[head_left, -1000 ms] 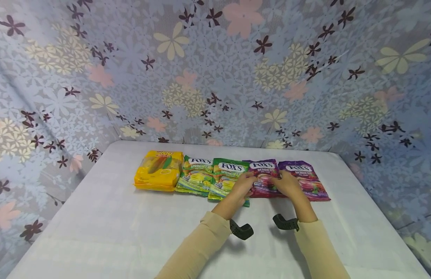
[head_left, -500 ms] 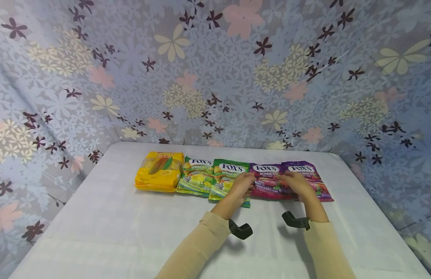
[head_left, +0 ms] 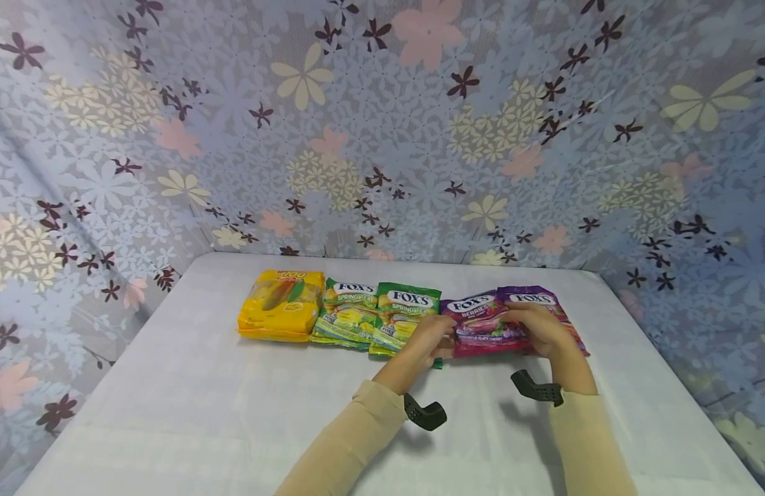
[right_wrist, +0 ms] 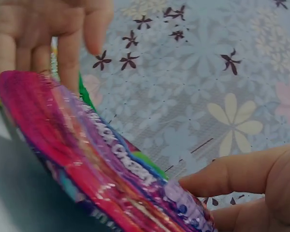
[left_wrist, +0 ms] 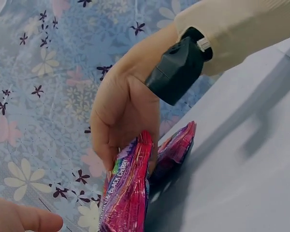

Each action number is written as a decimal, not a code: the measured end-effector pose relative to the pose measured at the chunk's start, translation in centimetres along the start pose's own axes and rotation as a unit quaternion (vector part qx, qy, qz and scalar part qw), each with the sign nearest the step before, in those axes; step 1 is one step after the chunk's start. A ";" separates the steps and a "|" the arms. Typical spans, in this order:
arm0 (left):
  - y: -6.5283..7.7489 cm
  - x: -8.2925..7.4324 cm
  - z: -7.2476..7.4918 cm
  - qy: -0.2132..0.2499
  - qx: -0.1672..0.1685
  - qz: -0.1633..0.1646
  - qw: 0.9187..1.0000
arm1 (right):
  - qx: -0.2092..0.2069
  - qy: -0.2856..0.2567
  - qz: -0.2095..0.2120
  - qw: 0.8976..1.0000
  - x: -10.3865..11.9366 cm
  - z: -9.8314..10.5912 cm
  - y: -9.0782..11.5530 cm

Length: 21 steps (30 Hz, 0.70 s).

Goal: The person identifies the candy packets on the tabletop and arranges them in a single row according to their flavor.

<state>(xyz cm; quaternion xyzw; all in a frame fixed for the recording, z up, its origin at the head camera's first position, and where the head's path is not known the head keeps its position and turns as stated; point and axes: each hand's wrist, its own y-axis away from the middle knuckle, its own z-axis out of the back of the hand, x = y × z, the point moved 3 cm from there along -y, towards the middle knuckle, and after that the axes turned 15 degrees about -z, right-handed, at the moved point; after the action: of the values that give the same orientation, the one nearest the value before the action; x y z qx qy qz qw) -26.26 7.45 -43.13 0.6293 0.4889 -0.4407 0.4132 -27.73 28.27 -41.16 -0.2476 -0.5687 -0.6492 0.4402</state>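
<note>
My right hand (head_left: 546, 332) pinches the right side of a purple-red Fox's Berries candy bag (head_left: 481, 325), thumb and fingers on either side in the right wrist view. The bag (right_wrist: 87, 150) is tilted, its left end lower, and overlaps a second Berries candy bag (head_left: 531, 297) on its right. My left hand (head_left: 428, 337) is at its left end; there the left hand (right_wrist: 43, 38) touches the edge with extended fingers, thumb apart. In the left wrist view the right hand (left_wrist: 128, 106) holds the bag (left_wrist: 128, 188), with the second bag (left_wrist: 176, 145) behind it.
Left of the hands, two green Fox's Spring Tea bags (head_left: 348, 313) and a yellow candy bag (head_left: 279, 306) continue the row on the white table (head_left: 233, 413). A flowered cloth (head_left: 382, 138) hangs behind the table. Each wrist wears a black camera (head_left: 425, 415).
The right hand has moved right with the Berries bag, which has shifted right, tilted and come partly over the second Berries bag. The left hand has stayed near the same place.
</note>
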 end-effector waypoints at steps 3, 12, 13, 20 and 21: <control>0.1 0.2 0.0 0.000 0.001 0.003 1.000 | 0.029 -0.019 0.006 0.999 -0.1 0.3 0.0; 0.5 0.1 0.0 -0.030 0.019 -0.023 0.999 | 0.098 -0.052 0.019 0.994 0.5 0.8 1.1; 0.5 -0.1 0.0 -0.041 0.017 -0.033 0.998 | 0.099 -0.058 0.018 0.993 0.6 0.8 1.1; 0.6 -1.1 1.3 -0.123 0.012 -0.094 0.988 | 0.104 -0.079 0.020 0.991 0.9 -0.2 1.4; 0.6 -1.1 1.5 -0.133 0.014 -0.102 0.986 | 0.105 -0.078 0.022 0.991 0.9 -0.4 1.3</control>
<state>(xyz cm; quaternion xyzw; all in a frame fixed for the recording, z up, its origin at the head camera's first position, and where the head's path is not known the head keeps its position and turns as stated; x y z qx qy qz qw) -26.09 5.63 -42.46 0.5178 0.4853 -0.5666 0.4189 -26.97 27.66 -39.78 -0.2623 -0.6610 -0.5546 0.4321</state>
